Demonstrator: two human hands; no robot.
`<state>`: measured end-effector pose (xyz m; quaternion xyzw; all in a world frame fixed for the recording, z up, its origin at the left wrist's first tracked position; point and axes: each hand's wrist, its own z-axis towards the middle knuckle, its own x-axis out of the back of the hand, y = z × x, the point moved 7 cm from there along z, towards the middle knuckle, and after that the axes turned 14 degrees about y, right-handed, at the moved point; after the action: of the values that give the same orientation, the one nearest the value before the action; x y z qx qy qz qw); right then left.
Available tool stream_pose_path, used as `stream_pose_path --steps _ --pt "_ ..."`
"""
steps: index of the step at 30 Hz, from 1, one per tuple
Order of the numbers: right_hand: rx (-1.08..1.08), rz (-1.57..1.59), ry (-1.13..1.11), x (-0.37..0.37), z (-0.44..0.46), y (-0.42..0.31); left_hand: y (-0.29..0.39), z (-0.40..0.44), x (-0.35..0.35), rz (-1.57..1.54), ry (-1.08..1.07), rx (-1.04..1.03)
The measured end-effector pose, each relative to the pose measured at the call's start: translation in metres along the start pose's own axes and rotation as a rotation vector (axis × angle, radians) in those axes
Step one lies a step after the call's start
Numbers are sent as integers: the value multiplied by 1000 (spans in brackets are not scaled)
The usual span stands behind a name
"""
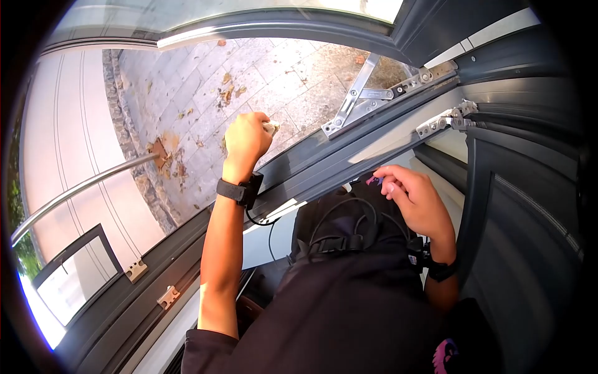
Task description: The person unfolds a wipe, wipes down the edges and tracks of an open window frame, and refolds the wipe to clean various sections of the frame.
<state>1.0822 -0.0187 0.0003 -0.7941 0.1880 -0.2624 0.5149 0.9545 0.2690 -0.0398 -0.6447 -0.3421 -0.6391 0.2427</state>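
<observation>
left hand (248, 140), small item (272, 128) mostly hidden

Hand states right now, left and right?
Left hand: closed, holding a small pale item.
Right hand: loosely curled; cannot tell whether it holds anything.

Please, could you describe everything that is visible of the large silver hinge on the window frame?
The hinge looks like bright silver metal: flat bars joined by round pivots, with a short link. It stands unfolded; one bar slants up to the edge of the opened window, the lower part lies along the dark window frame. The left hand is apart from it.
</observation>
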Motion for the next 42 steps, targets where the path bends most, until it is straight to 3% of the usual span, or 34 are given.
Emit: stream_pose_path --steps 3,4,10,13,17,19,22,27,34,38,42 --pt "0 -9 -7 1 0 4 14 -4 4 -423 -154 -37" --pt "1 -19 -14 0 1 4 25 -9 -3 -562 -176 -158" --pt "17 -2 -11 -3 2 -2 16 -3 -33 18 -344 -212" --pt "3 -7 4 -2 2 1 14 2 -13 -204 -173 -89" --pt "24 12 30 2 3 -3 61 -12 19 -616 -16 -324" --pt "45 17 54 4 1 -7 72 -22 20 -713 -72 -407" --pt "36 -6 53 4 -1 -11 72 -39 17 -551 -20 -513" --pt "-23 -50 22 -2 -7 -3 59 -50 19 -340 1 -419" --pt "-32 -30 27 0 -8 10 -32 -87 33 -206 -38 -223" --pt "-59 -49 8 -2 -7 9 -36 -92 42 -280 -22 -185" --pt "-69 -31 -32 -8 -5 13 16 -74 37 -523 -31 -334"
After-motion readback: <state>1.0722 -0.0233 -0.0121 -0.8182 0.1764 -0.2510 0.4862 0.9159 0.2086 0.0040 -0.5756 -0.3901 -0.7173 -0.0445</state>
